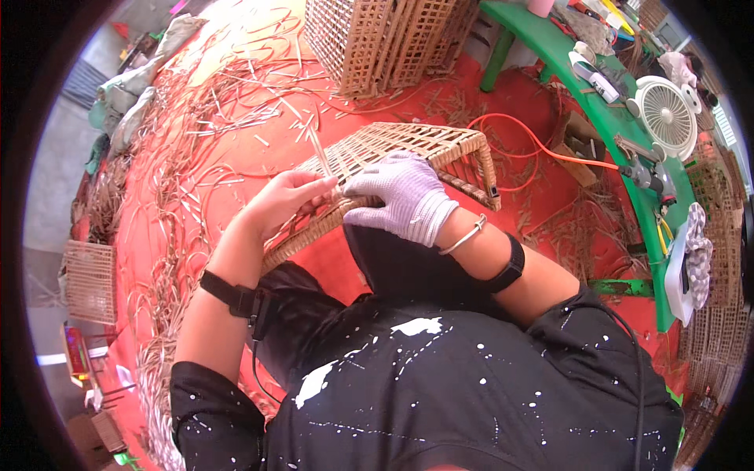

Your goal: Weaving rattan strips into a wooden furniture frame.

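Note:
Across my lap lies a woven rattan panel (377,145) with an open lattice and a thickly wrapped rim, bent down at its right end. My bare left hand (287,202) is closed at the panel's near rim, its thumb and forefinger pinching a thin rattan strip (318,149) that sticks up from the weave. Right beside those fingertips, my right hand (400,196) in a pale knitted glove grips the near rim, fingers over the lattice and thumb on the near side. The underside of the panel and some of my left fingers are hidden.
Stacked rattan lattice panels (385,43) stand ahead. Loose strips (212,118) litter the red floor covering. At right, a green bench (581,82) carries a white fan (666,116) and a power or air tool (648,177) on an orange hose (542,145). Another woven piece (89,282) is at left.

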{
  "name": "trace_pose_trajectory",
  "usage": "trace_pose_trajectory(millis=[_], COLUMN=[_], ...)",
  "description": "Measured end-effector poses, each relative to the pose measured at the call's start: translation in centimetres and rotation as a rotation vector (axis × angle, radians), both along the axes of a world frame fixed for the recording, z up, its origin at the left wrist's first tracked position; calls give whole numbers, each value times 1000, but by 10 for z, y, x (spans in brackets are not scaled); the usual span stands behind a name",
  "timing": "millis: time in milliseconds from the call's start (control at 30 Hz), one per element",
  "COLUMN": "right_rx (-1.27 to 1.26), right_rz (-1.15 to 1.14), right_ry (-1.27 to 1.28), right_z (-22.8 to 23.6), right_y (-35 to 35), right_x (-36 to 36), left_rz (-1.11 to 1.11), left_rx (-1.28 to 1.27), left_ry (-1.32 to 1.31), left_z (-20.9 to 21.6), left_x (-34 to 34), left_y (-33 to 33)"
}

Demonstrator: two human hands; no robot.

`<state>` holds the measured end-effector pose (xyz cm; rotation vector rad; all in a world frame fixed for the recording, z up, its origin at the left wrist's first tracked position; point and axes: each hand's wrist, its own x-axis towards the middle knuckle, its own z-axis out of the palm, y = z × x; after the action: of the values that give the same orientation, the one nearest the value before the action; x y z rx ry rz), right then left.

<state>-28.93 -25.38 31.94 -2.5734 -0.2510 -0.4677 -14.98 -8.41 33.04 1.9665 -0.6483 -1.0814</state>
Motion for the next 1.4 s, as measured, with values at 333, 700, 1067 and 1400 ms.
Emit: trace_pose_trajectory(millis=[333, 700, 1067, 1400], right_rx=[75, 44, 11, -4], right_rz=[18, -50, -95, -80], right_ry=[-15, -229, -202, -220], right_z=[-6, -5, -11, -8], right_y=[-2, -3, -1, 1], right_x=[0, -9, -11, -13], left_rz=[-16, -501, -469, -332], left_rx=[-172, 121, 305, 385], left_ry=[303, -1207, -1365, -1127], left_z=[-5, 1, -8, -13], left_x=[11, -8, -12, -8], left_y=[-7, -29, -46, -47])
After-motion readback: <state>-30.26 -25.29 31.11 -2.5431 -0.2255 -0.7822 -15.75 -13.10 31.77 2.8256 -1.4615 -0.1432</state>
